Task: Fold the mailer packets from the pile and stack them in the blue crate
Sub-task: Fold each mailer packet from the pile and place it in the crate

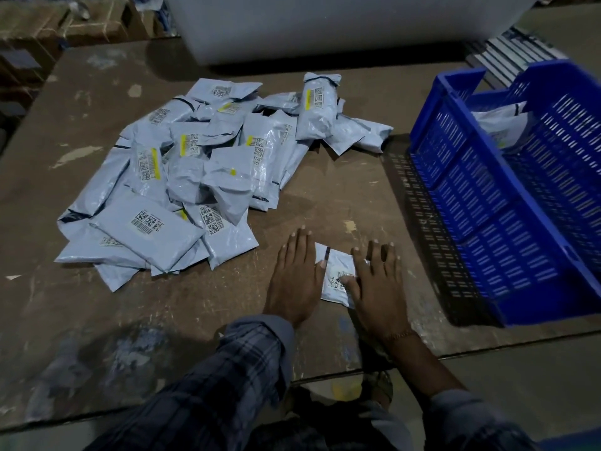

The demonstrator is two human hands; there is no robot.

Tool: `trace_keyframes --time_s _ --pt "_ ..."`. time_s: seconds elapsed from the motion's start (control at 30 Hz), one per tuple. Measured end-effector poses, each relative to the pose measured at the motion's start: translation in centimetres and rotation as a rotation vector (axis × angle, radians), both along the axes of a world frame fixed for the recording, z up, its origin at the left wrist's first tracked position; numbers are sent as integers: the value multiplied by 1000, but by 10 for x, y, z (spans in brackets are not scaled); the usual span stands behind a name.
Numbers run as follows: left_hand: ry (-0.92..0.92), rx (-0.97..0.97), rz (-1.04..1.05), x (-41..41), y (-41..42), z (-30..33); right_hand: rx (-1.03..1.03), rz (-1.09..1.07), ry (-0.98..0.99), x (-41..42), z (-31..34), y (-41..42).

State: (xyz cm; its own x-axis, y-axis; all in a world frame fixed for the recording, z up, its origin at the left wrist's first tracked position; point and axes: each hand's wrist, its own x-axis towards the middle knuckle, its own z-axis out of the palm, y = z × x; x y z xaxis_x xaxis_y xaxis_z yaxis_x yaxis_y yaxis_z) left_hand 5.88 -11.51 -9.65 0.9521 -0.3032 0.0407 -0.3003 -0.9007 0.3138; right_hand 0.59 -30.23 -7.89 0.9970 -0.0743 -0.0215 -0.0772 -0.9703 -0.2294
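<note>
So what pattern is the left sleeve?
Dark plaid check on the left sleeve, clearest in the head view.

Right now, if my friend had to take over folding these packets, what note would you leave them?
Left hand: flat, pressing the small packet on the table.
Right hand: flat on the same packet, pressing it down.
Pile: many packets unfolded, left of the hands.
Blue crate: on the right, with at least one packet inside.
Left: finish this fold, put it in the crate, then do the pile.

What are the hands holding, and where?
Both hands, left hand and right hand, press one small mailer packet flat on the table, at its two side edges.
</note>
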Motion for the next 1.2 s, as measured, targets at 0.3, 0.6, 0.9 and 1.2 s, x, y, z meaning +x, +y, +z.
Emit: trace_keyframes --time_s 0.3,0.6,0.9,1.2 --pt "64 -549 243 3 0 7 271 -167 -55 4 54 -22" --pt "202 -143 488 26 -80 35 381 -141 -249 10 165 -69" --pt "505 97 493 82 -161 31 461 -39 -452 25 256 -150" --pt "732 -46 589 95 -185 65 323 -213 -572 77 281 -269"
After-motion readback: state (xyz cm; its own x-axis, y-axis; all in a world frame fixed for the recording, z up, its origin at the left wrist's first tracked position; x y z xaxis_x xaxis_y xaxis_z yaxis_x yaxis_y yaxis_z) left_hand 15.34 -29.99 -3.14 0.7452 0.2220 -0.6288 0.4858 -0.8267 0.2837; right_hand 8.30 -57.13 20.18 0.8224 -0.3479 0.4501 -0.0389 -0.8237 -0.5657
